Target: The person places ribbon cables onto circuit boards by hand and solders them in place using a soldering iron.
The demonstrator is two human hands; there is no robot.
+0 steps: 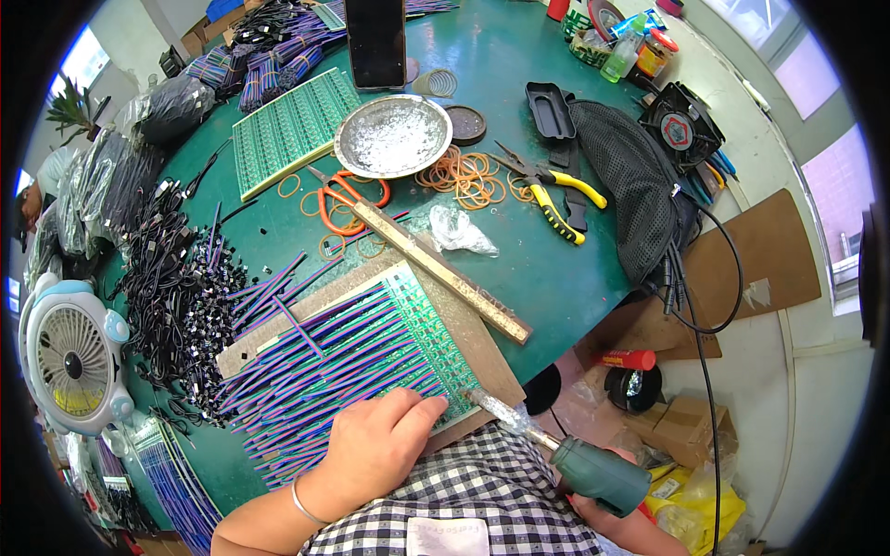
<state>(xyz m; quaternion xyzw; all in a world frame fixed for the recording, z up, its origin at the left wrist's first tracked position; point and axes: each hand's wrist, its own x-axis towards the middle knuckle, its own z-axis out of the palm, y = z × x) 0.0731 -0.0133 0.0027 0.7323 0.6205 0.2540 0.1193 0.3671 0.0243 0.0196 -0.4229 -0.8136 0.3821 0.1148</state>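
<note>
A green circuit board panel point(434, 329) lies tilted on a brown board point(496, 366) in front of me, with rows of blue, purple and red wires point(320, 385) running off to its left. My left hand point(380, 445) rests over the near wires with fingers curled together, thumb and index close to the panel's near corner. What it pinches is hidden underneath. My right hand point(593, 514), mostly hidden, grips the green handle of a soldering iron point(603, 474). Its metal tip touches or nearly touches the panel's near corner, right beside my left fingertips.
A wooden bar point(445, 273) lies across the brown board. Beyond are a metal bowl point(393, 136), orange scissors point(345, 199), rubber bands point(464, 176), yellow-handled pliers point(556, 190) and a phone point(375, 42). Black cables point(158, 269) and a fan point(74, 357) crowd the left; a black mesh bag point(626, 185) lies right.
</note>
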